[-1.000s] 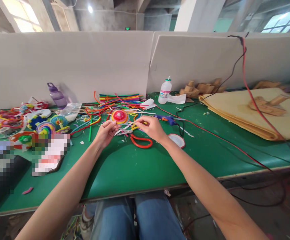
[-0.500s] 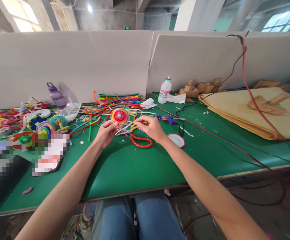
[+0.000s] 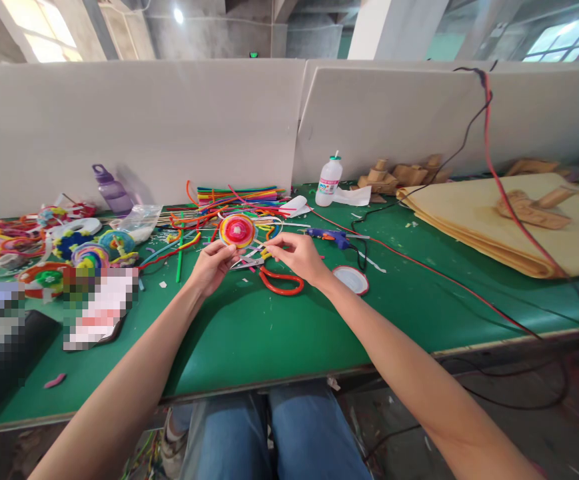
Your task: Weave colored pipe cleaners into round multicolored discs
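My left hand (image 3: 212, 268) pinches the lower edge of a round disc (image 3: 238, 231), coiled in red, pink and yellow rings like pipe cleaners with a pale centre. It stands tilted up, facing me. To its right, my right hand (image 3: 298, 257) has thumb and forefinger pressed together near the disc's lower right edge. Something thin and pale seems to be at those fingertips, too small to name. Below the hands lie scissors with orange-red handles (image 3: 289, 285), their blades partly hidden. A blue glue gun (image 3: 336, 239) rests just beyond my right hand.
Bundled coloured pipe cleaners (image 3: 239, 195) lie behind the disc. Finished-looking coiled pieces (image 3: 92, 257) and a purple bottle (image 3: 112, 190) are at left. A white bottle (image 3: 329, 181), round lid (image 3: 350, 280), yellowish sheets (image 3: 469, 220) and a red cable (image 3: 439, 272) occupy the right.
The disc has shifted very slightly left and down in my left hand. My right fingertips remain close to its edge, with hardly any movement.
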Demonstrator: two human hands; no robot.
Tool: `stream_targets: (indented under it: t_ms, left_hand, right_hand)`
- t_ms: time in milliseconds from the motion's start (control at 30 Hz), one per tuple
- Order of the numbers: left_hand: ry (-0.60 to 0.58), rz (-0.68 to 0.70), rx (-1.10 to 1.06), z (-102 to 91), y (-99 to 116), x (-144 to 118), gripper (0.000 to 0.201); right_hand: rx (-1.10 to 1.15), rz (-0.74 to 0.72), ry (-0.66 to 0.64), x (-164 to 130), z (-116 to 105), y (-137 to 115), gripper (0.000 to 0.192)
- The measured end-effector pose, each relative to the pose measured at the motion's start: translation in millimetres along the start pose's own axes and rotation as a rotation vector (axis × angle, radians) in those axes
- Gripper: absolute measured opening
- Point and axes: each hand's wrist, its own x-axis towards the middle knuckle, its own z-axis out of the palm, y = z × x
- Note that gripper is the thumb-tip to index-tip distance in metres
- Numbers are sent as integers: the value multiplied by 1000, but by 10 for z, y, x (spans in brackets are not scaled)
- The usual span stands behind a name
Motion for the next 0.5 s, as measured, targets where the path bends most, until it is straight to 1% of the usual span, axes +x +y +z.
stream_targets:
  t_ms: [133,300,500]
  left_hand:
    - [-1,12,7,9,0,-6,30]
    - [-4,27,20,14,-4,0,30]
    - [16,8,-21,-1,-9,16,31]
  right_hand:
    - [14,20,-9,3,-3,9,15]
    - [110,75,-36,14,15,43,17]
    - [149,90,108,18,29,-3,13]
